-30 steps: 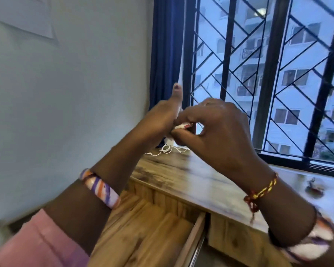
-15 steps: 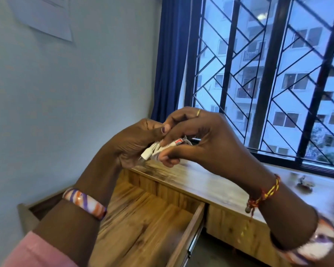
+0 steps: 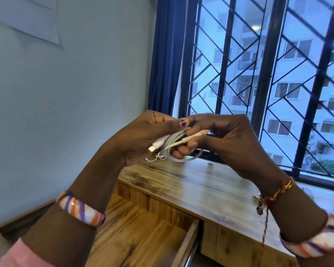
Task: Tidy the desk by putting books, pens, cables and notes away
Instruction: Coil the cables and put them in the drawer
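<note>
A white charging cable (image 3: 178, 150) is wound into a small coil and held in the air above the wooden desk (image 3: 210, 191). My left hand (image 3: 141, 137) grips the coil, thumb laid across the top. My right hand (image 3: 226, 139) pinches the cable's free end, a white plug with a red-marked tip, between thumb and fingers. A second white plug sticks out at the lower left of the bundle, and thin wire ends dangle beneath it.
An open wooden drawer (image 3: 143, 234) lies below my hands, in front of the desk. A barred window (image 3: 268, 83) and a blue curtain (image 3: 166, 54) stand behind. A paper sheet (image 3: 27, 18) hangs on the wall at upper left.
Both hands have lifted from the desktop and drawn closer to me. The cable, loose on the desk a second ago, is now gathered into a coil in my hands.
</note>
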`<state>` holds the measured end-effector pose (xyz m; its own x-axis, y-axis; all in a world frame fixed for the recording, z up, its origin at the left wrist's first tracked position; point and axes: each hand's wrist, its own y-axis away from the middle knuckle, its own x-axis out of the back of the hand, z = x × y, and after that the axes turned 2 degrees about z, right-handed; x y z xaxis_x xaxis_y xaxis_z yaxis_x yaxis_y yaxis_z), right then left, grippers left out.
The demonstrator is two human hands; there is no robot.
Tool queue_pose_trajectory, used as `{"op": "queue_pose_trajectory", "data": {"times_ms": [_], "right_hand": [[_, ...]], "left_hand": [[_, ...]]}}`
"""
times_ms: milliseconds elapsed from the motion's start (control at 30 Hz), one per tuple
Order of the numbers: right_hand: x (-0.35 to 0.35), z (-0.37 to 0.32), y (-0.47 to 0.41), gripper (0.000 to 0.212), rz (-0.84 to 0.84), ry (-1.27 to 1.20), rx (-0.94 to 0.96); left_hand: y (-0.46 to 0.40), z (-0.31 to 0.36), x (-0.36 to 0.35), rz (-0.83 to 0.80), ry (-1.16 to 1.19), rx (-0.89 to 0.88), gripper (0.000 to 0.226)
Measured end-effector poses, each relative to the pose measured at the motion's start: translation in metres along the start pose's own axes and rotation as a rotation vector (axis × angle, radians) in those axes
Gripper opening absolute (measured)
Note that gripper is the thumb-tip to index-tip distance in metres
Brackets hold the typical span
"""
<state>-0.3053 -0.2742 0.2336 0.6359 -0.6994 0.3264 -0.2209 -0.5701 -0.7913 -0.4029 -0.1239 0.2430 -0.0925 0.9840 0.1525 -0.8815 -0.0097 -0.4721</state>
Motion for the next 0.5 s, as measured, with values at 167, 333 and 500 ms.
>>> {"op": "queue_pose_trajectory", "data": {"times_ms": [167,333,500], "right_hand": [[0.033,0.041,-0.002,0.010,0.309,-0.034,-0.065],[0.087,0.074,-0.013,0.013,0.491,0.009,-0.173],[0.136,0.105,-0.031,0.017,0.573,-0.103,-0.333]], "left_hand": [[-0.055,-0.037,-0.030,0.323,-0.320,-0.306,0.040],[-0.112,-0.057,-0.049,0.158,-0.344,-0.259,0.025],[-0.177,-0.086,-0.077,0.414,-0.924,-0.488,0.016]]}}
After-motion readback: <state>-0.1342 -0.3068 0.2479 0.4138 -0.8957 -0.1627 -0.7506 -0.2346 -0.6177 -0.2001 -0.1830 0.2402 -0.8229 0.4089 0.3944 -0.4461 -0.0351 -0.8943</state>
